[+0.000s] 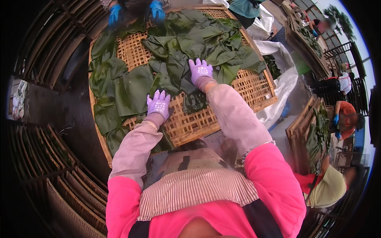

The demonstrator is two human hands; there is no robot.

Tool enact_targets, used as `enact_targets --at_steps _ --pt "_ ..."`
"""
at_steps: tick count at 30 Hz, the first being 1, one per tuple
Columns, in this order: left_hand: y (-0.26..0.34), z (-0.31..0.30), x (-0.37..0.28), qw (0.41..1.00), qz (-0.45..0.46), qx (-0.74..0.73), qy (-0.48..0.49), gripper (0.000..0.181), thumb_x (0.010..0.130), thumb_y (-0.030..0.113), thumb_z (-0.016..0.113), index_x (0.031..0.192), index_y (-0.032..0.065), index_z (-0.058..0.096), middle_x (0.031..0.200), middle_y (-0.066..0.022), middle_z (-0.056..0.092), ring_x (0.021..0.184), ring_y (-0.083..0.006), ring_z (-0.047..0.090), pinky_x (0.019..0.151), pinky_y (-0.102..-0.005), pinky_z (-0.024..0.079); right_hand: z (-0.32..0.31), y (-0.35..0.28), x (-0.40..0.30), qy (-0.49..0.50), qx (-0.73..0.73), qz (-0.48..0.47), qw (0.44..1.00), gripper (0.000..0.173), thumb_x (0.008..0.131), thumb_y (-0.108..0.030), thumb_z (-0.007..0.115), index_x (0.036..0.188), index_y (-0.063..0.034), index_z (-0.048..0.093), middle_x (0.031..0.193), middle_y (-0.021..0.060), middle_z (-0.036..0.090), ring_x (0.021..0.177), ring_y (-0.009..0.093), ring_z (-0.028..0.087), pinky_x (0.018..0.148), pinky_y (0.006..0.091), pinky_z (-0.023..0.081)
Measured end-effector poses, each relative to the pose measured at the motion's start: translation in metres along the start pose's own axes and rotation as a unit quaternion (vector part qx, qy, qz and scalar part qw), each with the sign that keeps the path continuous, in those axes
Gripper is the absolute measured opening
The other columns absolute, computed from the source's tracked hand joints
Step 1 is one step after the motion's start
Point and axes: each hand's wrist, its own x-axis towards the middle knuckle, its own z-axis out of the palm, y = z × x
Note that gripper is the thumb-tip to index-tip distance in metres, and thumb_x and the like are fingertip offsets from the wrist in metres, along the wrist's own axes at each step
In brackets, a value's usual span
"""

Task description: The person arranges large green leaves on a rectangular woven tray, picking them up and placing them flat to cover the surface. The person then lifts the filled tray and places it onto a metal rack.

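Before me lies a woven bamboo tray (pixel 190 123) in a wooden frame, largely covered by wet, dark green leaf sheets (pixel 135 87) that look like kelp. My left hand (pixel 158 104), in a purple coated glove, rests palm down at the edge of a leaf piece near the tray's front. Farther forward and to the right, my right hand (pixel 201 70), gloved the same way, lies spread on the heaped green sheets (pixel 175 59). Neither hand is seen gripping anything; both palms are hidden. Bare weave shows at the front, right and upper left.
Another person's blue-gloved hands (pixel 157 10) are at the tray's far edge. Racks of woven trays (pixel 71 193) stand at left. A white sack (pixel 285 68) sits beside the tray's right edge. Co-workers, including one in orange (pixel 346 119), stand by stacked trays (pixel 300 119) at right.
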Motion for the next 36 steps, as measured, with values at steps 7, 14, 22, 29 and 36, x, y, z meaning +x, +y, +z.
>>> enact_targets --at_steps 7,14,22,29,36 --pt "0.024 -0.022 0.003 0.989 -0.054 -0.112 0.083 0.044 0.084 0.034 0.054 0.122 0.013 0.049 0.13 -0.011 0.046 0.126 -0.0293 0.035 0.102 -0.0561 0.021 0.003 0.115 0.016 0.12 0.073 -0.07 0.988 0.051 0.072 -0.003 0.052 0.122 -0.015 0.049 0.129 0.0112 0.047 0.118 0.029 0.044 0.096 0.0381 0.037" --pt "0.078 -0.007 0.029 0.869 0.043 -0.468 0.155 0.035 0.076 0.011 0.068 0.108 0.0044 0.057 0.099 -0.0099 0.063 0.089 -0.0204 0.059 0.079 -0.0297 0.046 0.0 0.148 0.042 0.02 -0.056 -0.142 0.988 0.031 0.079 -0.01 0.05 0.108 -0.0144 0.057 0.104 0.0065 0.062 0.106 0.025 0.054 0.09 0.0386 0.039" --pt "0.14 -0.072 0.038 0.55 -0.028 -0.832 0.068 0.041 0.085 0.026 0.061 0.116 0.0024 0.047 0.101 -0.0069 0.058 0.091 -0.0171 0.056 0.081 -0.0306 0.048 -0.034 0.1 -0.026 0.183 0.136 -0.214 0.95 0.016 0.071 -0.006 0.053 0.086 -0.0119 0.052 0.075 0.0073 0.059 0.073 0.027 0.06 0.062 0.0391 0.046" --pt "0.105 -0.022 0.009 0.355 -0.153 -0.909 0.157 0.03 0.087 0.007 0.053 0.117 0.0056 0.049 0.106 -0.007 0.058 0.092 -0.0215 0.058 0.079 -0.0365 0.05 -0.014 0.081 -0.109 0.0 0.425 -0.341 0.839 0.04 0.073 -0.013 0.064 0.111 -0.0064 0.054 0.101 0.0133 0.059 0.092 0.032 0.057 0.079 0.0388 0.046" --pt "0.079 -0.047 -0.032 0.529 -0.101 -0.837 0.093 0.028 0.08 0.006 0.065 0.106 0.0029 0.056 0.096 -0.0031 0.061 0.088 -0.0115 0.056 0.08 -0.0261 0.045 -0.017 0.046 -0.096 -0.297 0.78 -0.13 0.536 0.051 0.076 -0.001 0.068 0.122 -0.0016 0.046 0.112 0.0064 0.057 0.101 0.013 0.052 0.089 0.0268 0.043"
